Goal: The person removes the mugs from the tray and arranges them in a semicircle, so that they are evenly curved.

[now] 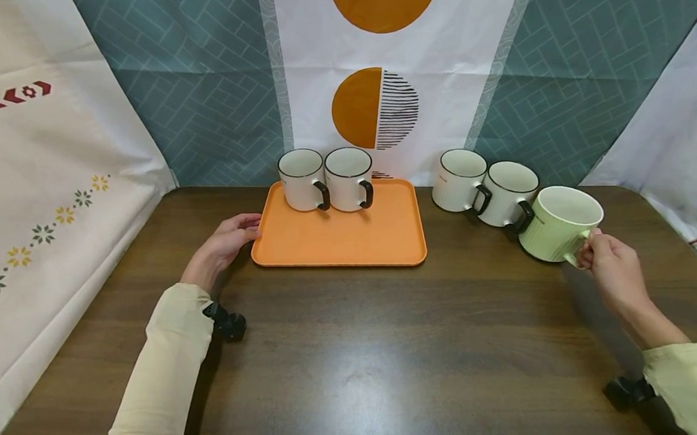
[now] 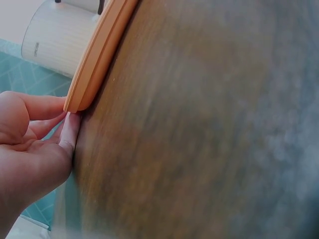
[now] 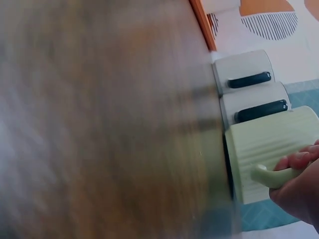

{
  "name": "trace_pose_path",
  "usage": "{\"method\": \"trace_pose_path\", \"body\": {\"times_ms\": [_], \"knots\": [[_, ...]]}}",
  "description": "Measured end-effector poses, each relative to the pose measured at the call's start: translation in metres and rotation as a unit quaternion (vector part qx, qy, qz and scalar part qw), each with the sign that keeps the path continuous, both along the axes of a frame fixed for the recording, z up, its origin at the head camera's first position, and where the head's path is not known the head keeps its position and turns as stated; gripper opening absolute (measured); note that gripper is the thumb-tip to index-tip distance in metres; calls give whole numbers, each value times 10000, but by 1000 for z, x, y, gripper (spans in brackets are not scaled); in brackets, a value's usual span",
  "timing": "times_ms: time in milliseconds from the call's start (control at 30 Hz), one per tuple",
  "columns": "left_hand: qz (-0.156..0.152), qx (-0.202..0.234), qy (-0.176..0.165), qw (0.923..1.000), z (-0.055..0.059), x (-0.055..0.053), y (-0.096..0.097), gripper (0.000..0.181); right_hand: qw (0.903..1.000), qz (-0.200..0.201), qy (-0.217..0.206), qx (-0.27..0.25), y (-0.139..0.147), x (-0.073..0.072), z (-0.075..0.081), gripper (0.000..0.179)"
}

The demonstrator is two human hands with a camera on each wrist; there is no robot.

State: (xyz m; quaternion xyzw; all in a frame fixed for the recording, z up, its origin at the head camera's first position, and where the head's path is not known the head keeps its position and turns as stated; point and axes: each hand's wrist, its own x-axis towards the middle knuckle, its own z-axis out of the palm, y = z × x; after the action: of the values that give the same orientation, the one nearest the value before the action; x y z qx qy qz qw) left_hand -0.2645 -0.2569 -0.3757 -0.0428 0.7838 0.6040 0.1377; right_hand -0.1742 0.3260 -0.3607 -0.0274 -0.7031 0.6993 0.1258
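Note:
A pale green ribbed mug point(image 1: 554, 232) stands at the right end of a row of mugs. My right hand point(image 1: 618, 270) grips its handle from the right, fingers curled round it in the right wrist view. On the left, my left hand point(image 1: 224, 246) pinches the left edge of an orange tray point(image 1: 339, 249); thumb and fingertips meet the rim in the left wrist view. Two white mugs with black rims and handles, a left one point(image 1: 299, 184) and a right one point(image 1: 346, 183), sit side by side at the tray's back left.
Between tray and green mug stand two more white mugs, one nearer the tray point(image 1: 453, 185) and one beside the green mug point(image 1: 500, 195). All are on a dark wooden table point(image 1: 359, 353). Patterned cloths point(image 1: 203, 85) hang behind, and white cloth point(image 1: 35, 221) borders the left side.

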Motion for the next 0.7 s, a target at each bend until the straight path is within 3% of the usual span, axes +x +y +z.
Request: {"method": "trace_pose_path", "body": {"times_ms": [133, 700], "knots": [[35, 18, -16, 10000, 0, -2, 1, 55, 9997, -73, -129, 189, -4, 2, -1, 38], [-56, 35, 46, 10000, 0, -1, 1, 55, 9985, 463, 112, -266, -25, 7, -6, 33]]}}
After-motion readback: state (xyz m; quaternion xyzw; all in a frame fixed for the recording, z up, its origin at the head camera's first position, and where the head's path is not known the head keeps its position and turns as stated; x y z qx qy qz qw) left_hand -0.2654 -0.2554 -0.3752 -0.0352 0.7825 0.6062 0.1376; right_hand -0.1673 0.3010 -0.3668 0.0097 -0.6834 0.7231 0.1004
